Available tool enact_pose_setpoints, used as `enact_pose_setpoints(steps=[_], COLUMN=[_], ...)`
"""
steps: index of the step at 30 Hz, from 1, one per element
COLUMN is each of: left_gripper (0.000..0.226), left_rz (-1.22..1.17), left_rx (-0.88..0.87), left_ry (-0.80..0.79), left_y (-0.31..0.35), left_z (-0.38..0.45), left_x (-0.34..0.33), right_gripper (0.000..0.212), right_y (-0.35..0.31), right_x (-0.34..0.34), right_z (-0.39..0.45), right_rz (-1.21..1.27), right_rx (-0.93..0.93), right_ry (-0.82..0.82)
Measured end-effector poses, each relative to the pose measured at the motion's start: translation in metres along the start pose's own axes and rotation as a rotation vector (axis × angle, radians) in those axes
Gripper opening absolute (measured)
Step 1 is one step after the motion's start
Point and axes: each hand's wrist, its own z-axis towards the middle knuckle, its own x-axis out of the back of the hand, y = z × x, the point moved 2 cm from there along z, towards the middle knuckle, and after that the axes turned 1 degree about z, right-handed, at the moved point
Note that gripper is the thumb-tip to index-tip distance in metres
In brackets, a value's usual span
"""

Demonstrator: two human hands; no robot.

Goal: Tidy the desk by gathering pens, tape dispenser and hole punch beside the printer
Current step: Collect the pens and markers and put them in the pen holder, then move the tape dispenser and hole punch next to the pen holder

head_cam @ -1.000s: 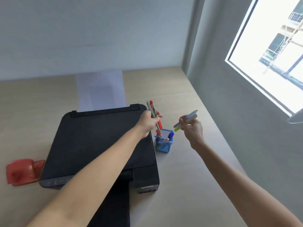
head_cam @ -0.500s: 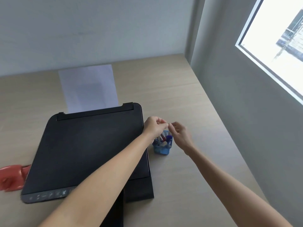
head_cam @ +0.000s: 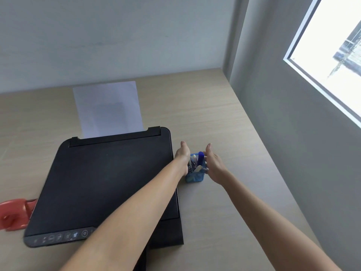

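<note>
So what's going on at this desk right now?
A person is tidying the desk. Both hands are open on either side of a small blue pen holder beside the black printer: the left hand next to the printer, the right hand opposite. Pens stand in the holder. A red object lies left of the printer.

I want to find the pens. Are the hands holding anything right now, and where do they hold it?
Neither holds anything. The left hand and right hand are open on either side of the blue pen cup, where the pens stand.

Office corner — printer, paper, desk.
</note>
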Motion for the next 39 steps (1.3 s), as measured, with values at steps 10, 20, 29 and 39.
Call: enact_pose_setpoints(steps=[10,20,29,39], left_gripper=[0.068,0.073,0.05,0.065], left_rz=[-0.004,0.019,0.055,0.454], left_rx=[-0.04,-0.378,-0.536,0.089], left_ry=[0.031,-0.234,0.344,0.976], left_y=[0.017,0.055,-0.075,-0.285], left_z=[-0.006,-0.116,-0.151,-0.138], left_x=[0.0,0.07,0.343,0.567], right_gripper=[0.084,0.074,0.068,0.059], right_y=[-0.019,-0.1,-0.092,0.021], right_x=[-0.002,-0.031,-0.234,-0.473], right_z=[0.009,-0.063,-0.12,-0.149], right_rz=[-0.089,-0.34,-0.496,-0.826], right_rx=[-0.024,0.471,0.561,0.451], right_ry=[-0.001,0.112,-0.313,-0.513])
